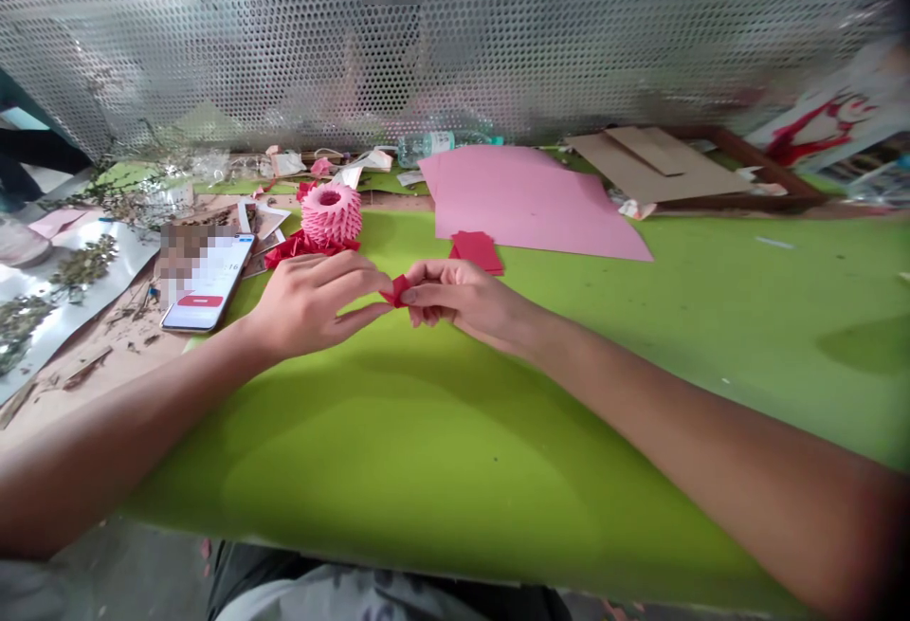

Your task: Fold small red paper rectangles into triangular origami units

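A small folded red paper piece [396, 291] is pinched between both hands above the green table sheet [441, 431]. My left hand [313, 303] grips its left side with thumb and fingers. My right hand [455, 297] is curled round its right side. Just behind the hands stands a pink ring built of folded paper units [331, 213], with loose red folded pieces [291, 249] at its foot. A short stack of red paper rectangles [478, 249] lies behind my right hand.
A large pink paper sheet [526, 199] lies at the back centre, cardboard pieces [658, 166] at the back right. A phone [209, 291] rests at the left beside dried plant bits [85, 261]. A plastic bottle [433, 142] lies by the perforated metal wall [455, 33].
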A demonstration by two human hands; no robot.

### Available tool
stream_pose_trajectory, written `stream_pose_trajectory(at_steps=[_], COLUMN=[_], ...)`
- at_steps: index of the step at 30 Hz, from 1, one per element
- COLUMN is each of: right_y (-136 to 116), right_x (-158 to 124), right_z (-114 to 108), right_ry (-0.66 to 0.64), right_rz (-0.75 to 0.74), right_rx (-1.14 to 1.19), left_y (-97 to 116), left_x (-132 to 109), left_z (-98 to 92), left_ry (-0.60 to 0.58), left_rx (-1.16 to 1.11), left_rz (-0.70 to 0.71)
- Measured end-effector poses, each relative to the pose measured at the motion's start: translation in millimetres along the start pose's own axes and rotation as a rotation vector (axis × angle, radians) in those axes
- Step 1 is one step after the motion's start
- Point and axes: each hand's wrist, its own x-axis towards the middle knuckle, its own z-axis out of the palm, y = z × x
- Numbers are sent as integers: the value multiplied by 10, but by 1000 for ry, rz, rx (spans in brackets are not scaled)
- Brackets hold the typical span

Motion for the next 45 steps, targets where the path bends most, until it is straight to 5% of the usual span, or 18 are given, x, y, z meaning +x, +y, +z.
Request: stream_pose_trajectory(at_steps=[5,9,14,29,45], right_y=[-33,-32,-8,15,49], right_x=[-18,-15,6,30,45], right_z=[20,35,4,-67,-55], right_ry=[13,6,7,-104,-101], right_rz=[-41,-41,-29,-26,-34], right_rx=[-92,-161,-204,-268,-272], left_y=[56,72,47,5,-16], left_x=[37,60,47,81,40], left_z=[32,67,81,60,113], left_ry=[-192,-416,-547,-616,-561], left_rx=[-546,-756,-744,-813,-798], left_rz=[-583,-779,-839,-888,-991])
